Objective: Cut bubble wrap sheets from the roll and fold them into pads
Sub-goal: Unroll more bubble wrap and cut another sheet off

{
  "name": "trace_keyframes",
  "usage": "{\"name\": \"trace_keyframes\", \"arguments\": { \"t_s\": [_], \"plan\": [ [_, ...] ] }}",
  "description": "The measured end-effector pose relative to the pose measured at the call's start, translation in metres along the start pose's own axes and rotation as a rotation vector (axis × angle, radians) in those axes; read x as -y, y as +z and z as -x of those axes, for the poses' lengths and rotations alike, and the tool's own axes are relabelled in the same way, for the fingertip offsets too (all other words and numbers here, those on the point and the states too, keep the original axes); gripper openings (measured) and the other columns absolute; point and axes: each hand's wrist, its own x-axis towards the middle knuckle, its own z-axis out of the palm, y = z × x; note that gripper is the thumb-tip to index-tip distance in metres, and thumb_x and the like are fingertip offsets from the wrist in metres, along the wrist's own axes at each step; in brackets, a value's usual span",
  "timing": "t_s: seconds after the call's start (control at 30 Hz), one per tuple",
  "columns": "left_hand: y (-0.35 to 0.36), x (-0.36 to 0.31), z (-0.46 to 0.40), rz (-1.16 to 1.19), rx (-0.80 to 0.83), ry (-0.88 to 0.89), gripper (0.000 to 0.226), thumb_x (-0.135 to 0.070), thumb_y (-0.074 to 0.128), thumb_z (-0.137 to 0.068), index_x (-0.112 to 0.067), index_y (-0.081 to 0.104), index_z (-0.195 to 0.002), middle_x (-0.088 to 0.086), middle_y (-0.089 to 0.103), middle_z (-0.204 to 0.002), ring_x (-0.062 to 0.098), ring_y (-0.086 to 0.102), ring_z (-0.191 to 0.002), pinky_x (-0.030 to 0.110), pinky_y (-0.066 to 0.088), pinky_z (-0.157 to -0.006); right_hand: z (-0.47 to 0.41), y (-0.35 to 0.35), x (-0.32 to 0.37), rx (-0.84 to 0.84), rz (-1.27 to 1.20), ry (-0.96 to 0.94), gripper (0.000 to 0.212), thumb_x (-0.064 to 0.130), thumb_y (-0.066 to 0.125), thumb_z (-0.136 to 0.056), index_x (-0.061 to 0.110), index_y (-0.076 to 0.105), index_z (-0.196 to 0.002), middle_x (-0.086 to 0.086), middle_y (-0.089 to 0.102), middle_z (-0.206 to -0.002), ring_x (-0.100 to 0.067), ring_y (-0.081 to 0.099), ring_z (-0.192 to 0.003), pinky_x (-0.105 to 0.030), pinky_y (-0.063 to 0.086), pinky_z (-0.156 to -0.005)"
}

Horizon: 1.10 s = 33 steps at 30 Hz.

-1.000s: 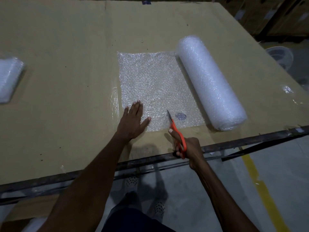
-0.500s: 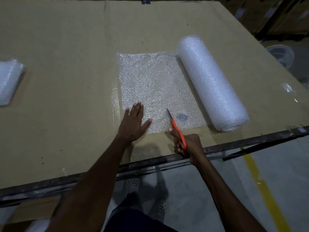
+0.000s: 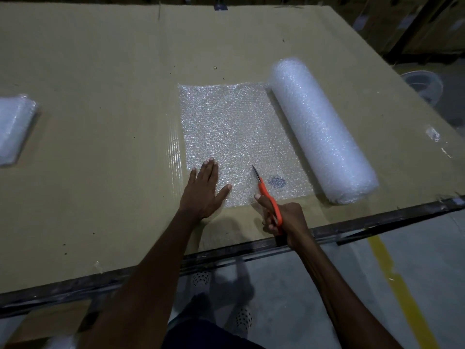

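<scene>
A white bubble wrap roll [image 3: 322, 129] lies on the cardboard-covered table [image 3: 100, 71], with a flat sheet [image 3: 234, 127] unrolled to its left. My left hand [image 3: 203, 190] presses flat, fingers spread, on the sheet's near left corner. My right hand [image 3: 284, 217] grips orange-handled scissors [image 3: 266, 195] at the sheet's near edge. Their blades lie on the sheet, pointing away from me. A dark blue mark [image 3: 276, 182] sits on the sheet just right of the blades.
A folded bubble wrap pad [image 3: 13, 127] lies at the table's left edge. A dark metal rail [image 3: 377, 220] runs along the near table edge. A yellow floor line [image 3: 400, 285] and a round white object [image 3: 422, 84] are to the right. My feet show below.
The scissor blades have slid slightly further onto the sheet's near edge. My left hand stays pressed on the sheet.
</scene>
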Motion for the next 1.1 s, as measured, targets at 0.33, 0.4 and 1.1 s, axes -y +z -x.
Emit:
{"name": "trace_keyframes", "arguments": {
  "t_s": [0.33, 0.4, 1.1],
  "plan": [
    [-0.005, 0.004, -0.007, 0.085, 0.075, -0.021, 0.096, -0.073, 0.014, -0.091, -0.007, 0.005, -0.160, 0.009, -0.002, -0.168, 0.020, -0.004, -0.155, 0.046, -0.004, -0.123, -0.003, 0.007, 0.005, -0.016, 0.019, 0.004, 0.045, 0.034, 0.095, -0.067, 0.007, 0.063, -0.051, -0.015, 0.050, -0.055, -0.018, 0.040, -0.041, -0.022, 0.030, -0.041],
    [-0.009, 0.005, -0.014, 0.147, 0.093, -0.042, 0.095, -0.071, 0.025, -0.093, -0.007, 0.004, -0.160, 0.009, -0.002, -0.168, 0.021, -0.003, -0.155, 0.047, -0.004, -0.123, 0.000, 0.006, 0.008, -0.020, 0.025, 0.012, 0.042, 0.034, 0.095, -0.068, 0.002, 0.067, -0.063, -0.016, 0.050, -0.056, -0.018, 0.041, -0.041, -0.022, 0.031, -0.041],
    [-0.007, 0.022, -0.089, 0.026, 0.004, 0.050, 0.080, -0.060, 0.020, -0.102, -0.003, 0.018, -0.158, 0.014, 0.009, -0.167, 0.026, 0.006, -0.155, 0.049, 0.004, -0.123, -0.022, 0.017, 0.013, -0.012, -0.053, 0.005, 0.045, 0.028, 0.096, -0.066, -0.002, 0.064, -0.058, -0.020, 0.048, -0.058, -0.020, 0.041, -0.041, -0.027, 0.033, -0.047]
  ]
}}
